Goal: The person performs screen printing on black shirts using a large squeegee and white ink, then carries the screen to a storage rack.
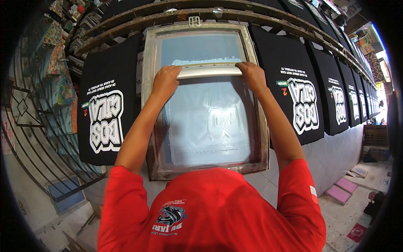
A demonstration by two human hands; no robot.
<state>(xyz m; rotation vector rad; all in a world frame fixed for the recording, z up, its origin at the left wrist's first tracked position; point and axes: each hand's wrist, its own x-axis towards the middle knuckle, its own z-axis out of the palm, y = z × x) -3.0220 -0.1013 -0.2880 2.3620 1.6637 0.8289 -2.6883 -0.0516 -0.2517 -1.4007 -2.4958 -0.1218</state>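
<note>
Both ends of a silver-handled squeegee [210,72] are gripped, the left by my left hand [167,80] and the right by my right hand [253,76]. The squeegee lies crosswise over the upper part of a screen-printing frame [261,130], whose worn border surrounds pale blue-grey mesh [184,122]. White ink [201,61] streaks the mesh just beyond the squeegee. Nearer me, a lettered design [224,122] shows through the mesh. At its far edge the frame meets a metal hinge clamp [194,21]. What lies beneath the screen is mostly hidden.
Black printed T-shirts flank the frame, one on the left [107,71] and a row on the right [281,59]. Long rails [138,21] run behind. A curved metal railing [40,145] stands at left; pink panels [343,191] lie on the floor at right.
</note>
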